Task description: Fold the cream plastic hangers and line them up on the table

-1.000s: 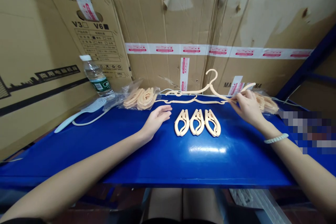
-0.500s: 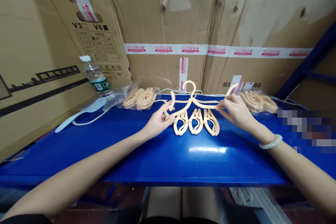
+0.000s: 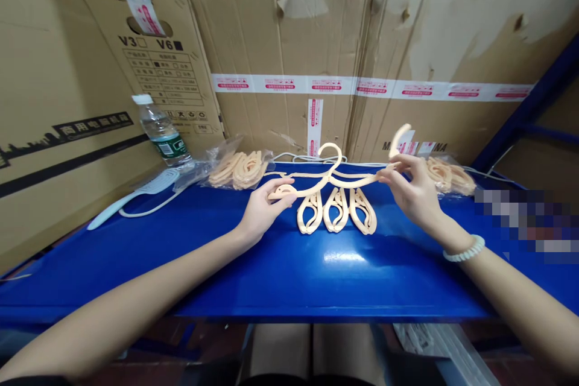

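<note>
A cream plastic folding hanger (image 3: 315, 187) is held up over the table with its hook at the top. My left hand (image 3: 261, 210) is closed on its left end, where the end piece lies down along the arm. On the right, my right hand (image 3: 414, 186) pinches the other end, and a curved end piece (image 3: 400, 137) stands up above those fingers. Below the hanger, three folded hangers (image 3: 335, 210) lie in a row on the blue table (image 3: 289, 280). Another hanger (image 3: 304, 175) lies opened out behind, partly hidden by the held one.
Bagged folded hangers (image 3: 246, 170) lie at the back left, and another bag (image 3: 452, 176) at the back right. A water bottle (image 3: 163, 132) and a pale hairbrush (image 3: 136, 196) are at the left. Cardboard boxes (image 3: 289, 24) wall the back; a white cable (image 3: 149, 211) curves near the brush.
The hanger's left end piece, upright before, is now folded down in my left hand. My right hand has shifted slightly, and the right end piece now stands higher. The hook has tilted right.
</note>
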Demonstrator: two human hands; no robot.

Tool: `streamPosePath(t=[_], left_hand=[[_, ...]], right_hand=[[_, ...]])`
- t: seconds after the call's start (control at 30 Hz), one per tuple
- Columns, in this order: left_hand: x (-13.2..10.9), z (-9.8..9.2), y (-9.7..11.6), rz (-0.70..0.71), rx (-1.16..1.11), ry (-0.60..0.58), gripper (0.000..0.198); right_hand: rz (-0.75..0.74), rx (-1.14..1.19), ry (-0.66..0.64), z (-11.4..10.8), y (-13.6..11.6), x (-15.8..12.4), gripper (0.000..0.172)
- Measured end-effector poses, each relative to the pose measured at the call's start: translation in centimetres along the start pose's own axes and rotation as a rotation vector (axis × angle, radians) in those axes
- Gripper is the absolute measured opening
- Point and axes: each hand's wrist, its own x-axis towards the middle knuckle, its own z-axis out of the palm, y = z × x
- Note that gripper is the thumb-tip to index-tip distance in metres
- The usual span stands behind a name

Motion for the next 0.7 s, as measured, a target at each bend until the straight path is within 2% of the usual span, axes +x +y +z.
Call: streamPosePath(t=[0.1,0.17,0.2,0.33,0.5,0.63,0.7], left_hand=[[-0.1,0.3,0.2,-0.046,-0.107,0.027,0.044],[-0.2,0.4,0.4,-0.072,-0.175,0.041,0.044],[-0.2,0.5,0.4,-0.083,-0.202,0.047,0.044],[-0.3,0.5,0.7,-0.1,-0.258,0.081,0.048],[-0.4,0.6,0.9,-0.075,-0.238,0.086,0.055],[-1.0,1.4,1.1,-0.052,-0.173,0.007,0.046],[-1.5,1.8,1.2,-0.03,-0.128,-0.064,0.043]], right_hand=[[-0.117,0.071,-0.018,0.0,-0.2,0.1,0.009],[-0.103,0.166,-0.024,0.1,-0.5,0.1,0.007],[-0.068,0.233,-0.027,0.2,-0.6,0.0,0.006],[0.134,0.539,-0.075,0.4,-0.4,0.0,0.028],[0.319,0.765,-0.164,0.9,-0.3,0.2,0.024],[0.438,0.999,-0.223,1.8,-2.1,-0.4,0.037],[0.471,1.079,-0.231,2.1,-3.6,-0.8,0.036]])
